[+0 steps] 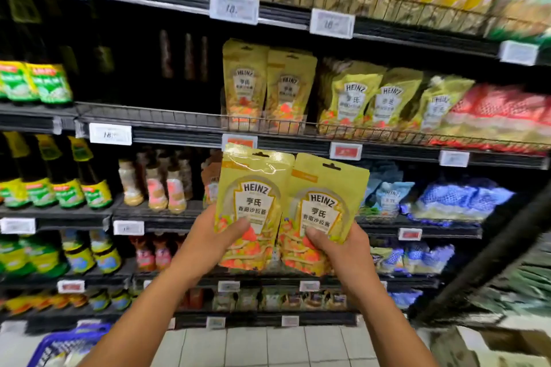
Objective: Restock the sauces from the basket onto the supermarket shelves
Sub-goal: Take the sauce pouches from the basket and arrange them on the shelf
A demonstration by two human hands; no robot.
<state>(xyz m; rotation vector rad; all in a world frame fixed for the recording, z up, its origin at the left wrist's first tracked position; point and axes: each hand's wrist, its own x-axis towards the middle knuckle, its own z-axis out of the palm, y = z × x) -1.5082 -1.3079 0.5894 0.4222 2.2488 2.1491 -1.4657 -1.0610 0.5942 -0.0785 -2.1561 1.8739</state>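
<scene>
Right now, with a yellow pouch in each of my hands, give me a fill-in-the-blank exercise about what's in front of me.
1. The left hand grips one yellow plastic sauce pouch and the right hand grips a second yellow pouch; the brand printed on both is ____.
2. Matching yellow pouches stand on the black wire-fronted shelf ____ the hands.
3. The blue plastic basket shows in the lower ____ corner of the view.

Missing words: Heinz; above; left.

Blue basket [64,343] cut off, blurred
</scene>
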